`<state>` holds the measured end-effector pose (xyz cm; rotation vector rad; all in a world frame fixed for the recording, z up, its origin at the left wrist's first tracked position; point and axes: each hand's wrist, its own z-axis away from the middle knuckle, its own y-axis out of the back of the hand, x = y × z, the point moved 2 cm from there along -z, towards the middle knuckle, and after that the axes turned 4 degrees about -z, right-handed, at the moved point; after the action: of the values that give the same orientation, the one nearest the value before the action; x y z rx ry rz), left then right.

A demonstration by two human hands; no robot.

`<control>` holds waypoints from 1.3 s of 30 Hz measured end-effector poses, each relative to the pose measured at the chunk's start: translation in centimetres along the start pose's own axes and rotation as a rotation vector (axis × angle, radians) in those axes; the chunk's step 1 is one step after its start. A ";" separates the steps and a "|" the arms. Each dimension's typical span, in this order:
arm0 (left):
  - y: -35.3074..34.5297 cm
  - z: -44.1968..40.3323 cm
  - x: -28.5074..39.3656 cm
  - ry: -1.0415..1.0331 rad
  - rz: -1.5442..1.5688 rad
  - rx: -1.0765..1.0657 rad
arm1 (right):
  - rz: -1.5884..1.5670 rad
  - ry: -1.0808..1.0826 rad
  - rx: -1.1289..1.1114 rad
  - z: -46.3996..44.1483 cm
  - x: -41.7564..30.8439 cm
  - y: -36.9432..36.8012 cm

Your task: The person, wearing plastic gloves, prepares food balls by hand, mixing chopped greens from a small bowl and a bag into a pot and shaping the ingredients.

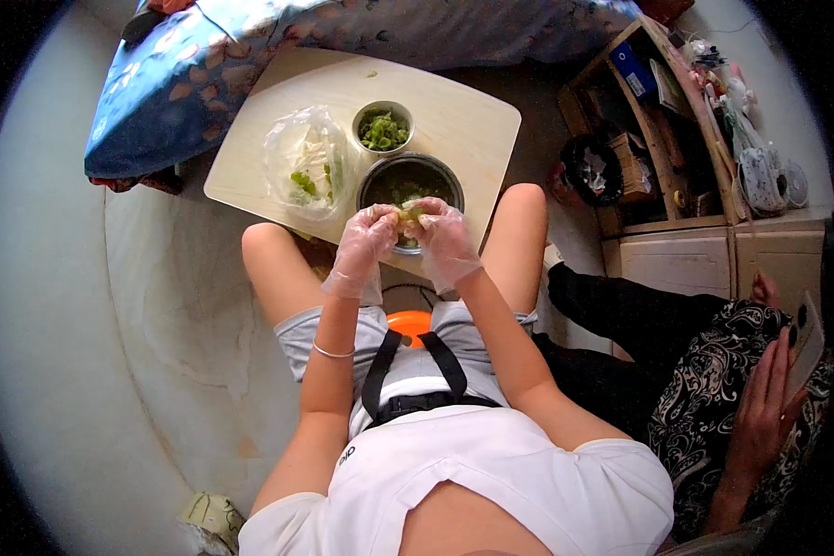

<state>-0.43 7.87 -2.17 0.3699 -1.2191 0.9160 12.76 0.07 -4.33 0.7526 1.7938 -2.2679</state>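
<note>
Head view: seated person at a pale table (473,125), seen from above; near, far, left and right edges are taken from that seat.
Left hand (369,233): in a clear plastic glove; fingers curled, tips closed on a piece of greens (409,214) above the metal pot.
Right hand (441,232): likewise gloved; thumb and fingers pinched together at the same piece, close beside the left fingertips.
Metal pot (458,185): by the table's near edge, towards the near right corner; dark inside, with green bits.
White bowl (358,130): around the table's middle, just beyond the pot; filled with chopped greens (382,132).
Clear plastic bag (280,159): on the table's left half, holding pale stems and green leaves.
Lettering: small dark characters on the white shirt (454,445), too small to read surely; a blue box (631,69) on the shelf bears a pale, illegible mark.
Edges and room: bare tabletop runs along the far edge, to the far right corner, and between bag and left edge; the pot's near side has little margin.
</note>
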 end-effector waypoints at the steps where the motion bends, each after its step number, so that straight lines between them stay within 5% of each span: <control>1: 0.0 0.1 0.1 0.003 0.012 0.003 | -0.016 -0.043 -0.008 0.1 0.0 -0.1; 23: -0.6 2.0 -1.9 -0.202 -0.009 -0.087 | -0.102 -0.074 -0.216 2.8 1.2 0.8; 32: 0.4 2.5 -1.5 -0.238 0.025 0.051 | -0.199 -0.135 -0.262 2.2 2.3 2.1; 39: -0.2 3.0 -0.8 -0.418 -0.320 0.089 | -0.101 -0.084 -0.128 2.5 2.2 1.0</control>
<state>-2.24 5.33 -1.84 0.8339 -1.4473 0.6316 10.54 -2.19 -5.85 0.5481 1.9565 -2.1830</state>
